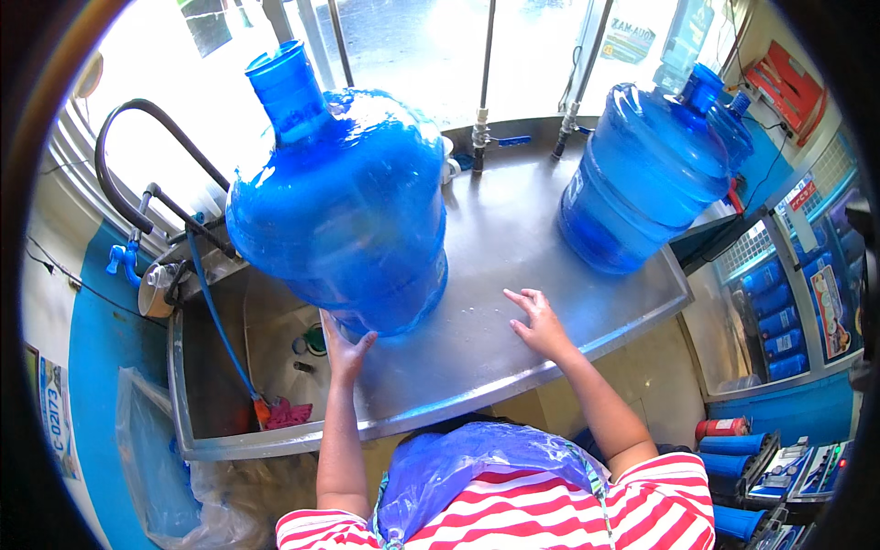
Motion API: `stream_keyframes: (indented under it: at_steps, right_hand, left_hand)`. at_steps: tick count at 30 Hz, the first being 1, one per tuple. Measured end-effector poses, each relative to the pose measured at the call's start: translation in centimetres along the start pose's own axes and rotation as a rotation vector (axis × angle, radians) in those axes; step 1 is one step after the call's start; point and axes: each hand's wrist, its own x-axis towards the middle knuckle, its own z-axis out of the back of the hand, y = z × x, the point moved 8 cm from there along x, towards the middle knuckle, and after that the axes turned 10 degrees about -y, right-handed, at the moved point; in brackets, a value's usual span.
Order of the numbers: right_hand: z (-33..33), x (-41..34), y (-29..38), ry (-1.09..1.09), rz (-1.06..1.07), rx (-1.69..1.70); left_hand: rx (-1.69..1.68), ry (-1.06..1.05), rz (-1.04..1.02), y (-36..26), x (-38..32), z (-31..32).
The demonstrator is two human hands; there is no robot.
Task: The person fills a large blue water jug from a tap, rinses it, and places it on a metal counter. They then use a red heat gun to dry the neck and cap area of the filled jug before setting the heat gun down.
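A large round blue water jug (pixel 344 206) stands on the stainless steel counter (pixel 481 330), its uncapped neck towards the upper left. At the near lower edge of that jug is my left hand (pixel 346 350), fingers against its base and thumb apart; how firmly it presses cannot be told. My right hand (pixel 540 326) hovers above or rests on the counter to the right, fingers spread, holding nothing. A second blue jug (pixel 632 179) stands further right, and part of another one (pixel 735 130) shows behind it.
Left lies a steel sink basin (pixel 275 330) with a blue hose (pixel 213 309) and a pink cloth (pixel 289 414). A blue faucet (pixel 125 260) and black pipe loop stand beyond. Valved pipes (pixel 480 141) rise at the back; a red tool case (pixel 787 89) hangs at upper right.
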Motion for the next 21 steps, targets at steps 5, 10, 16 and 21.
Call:
stream_keyframes:
  at_steps: [5,10,16,21]
  right_hand:
    - [2.3,-3.6,-0.3,-0.037,0.042,-0.031]
    - [7.5,-8.4,-4.6,-0.161,0.010,-0.159]
    - [14.5,-17.4,-11.6,-0.208,-0.254,-0.255]
    - [17.3,-29.0,-18.1,0.091,-0.716,-0.377]
  left_hand:
    - [0.011,-0.036,-0.021,-1.1,-0.1,-1.1]
    - [0.058,-0.120,-0.028,1.7,-0.3,-0.6]
    - [0.233,-0.517,0.050,2.6,-5.5,-2.8]
    - [-0.148,-0.025,0.160,-7.9,-13.9,-19.5]
